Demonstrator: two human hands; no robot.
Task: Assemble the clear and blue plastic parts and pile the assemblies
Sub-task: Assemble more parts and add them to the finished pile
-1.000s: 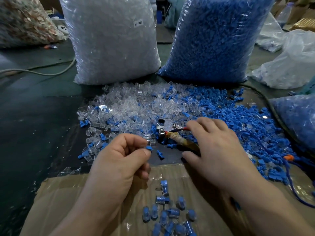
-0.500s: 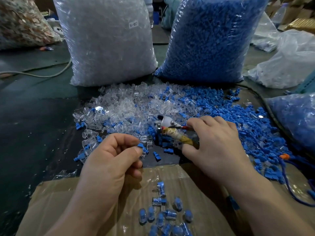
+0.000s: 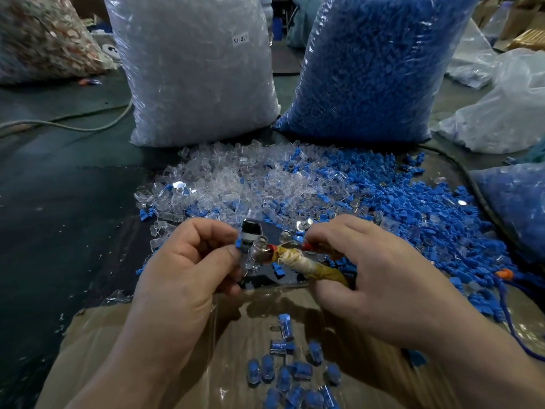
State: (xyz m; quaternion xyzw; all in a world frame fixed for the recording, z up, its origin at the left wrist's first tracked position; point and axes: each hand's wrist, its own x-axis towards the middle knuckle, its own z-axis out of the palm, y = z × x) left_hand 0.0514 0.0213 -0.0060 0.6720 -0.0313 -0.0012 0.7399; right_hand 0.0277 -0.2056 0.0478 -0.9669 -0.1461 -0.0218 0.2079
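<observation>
- A small heap of finished pieces (image 3: 290, 376), blue inside clear, lies on the cardboard sheet (image 3: 141, 349) near the person, so some of the work is done.
- Far more is left: a wide spread of loose clear shells (image 3: 236, 184) lies beyond the hands to the left, and loose blue plugs (image 3: 418, 208) to the right, mixed where the two meet.
- Behind them stand a full sack of clear shells (image 3: 194, 69) and a full sack of blue plugs (image 3: 371, 66); by my judgement the task is only at its start.
- The left hand (image 3: 188, 270) is closed, thumb and forefinger pinched together on a small blue plug (image 3: 240, 245) just beside the metal head of a tool.
- A clear shell seems to sit below that pinch, but it is too small and blurred to be sure.
- The right hand (image 3: 374, 276) is wrapped round the handles of the tool (image 3: 298, 261), which look bound in yellowish tape with red tips showing.
- The tool's long axis runs from near right to far left, with the metal head pointing left at the blue plug.
- The blue plug is held above the dark table, between the spread and the cardboard; too little of it shows to tell which way it points.
- The finished pieces lie at all angles; those at the far edge of the heap stand roughly near to far or crosswise.
</observation>
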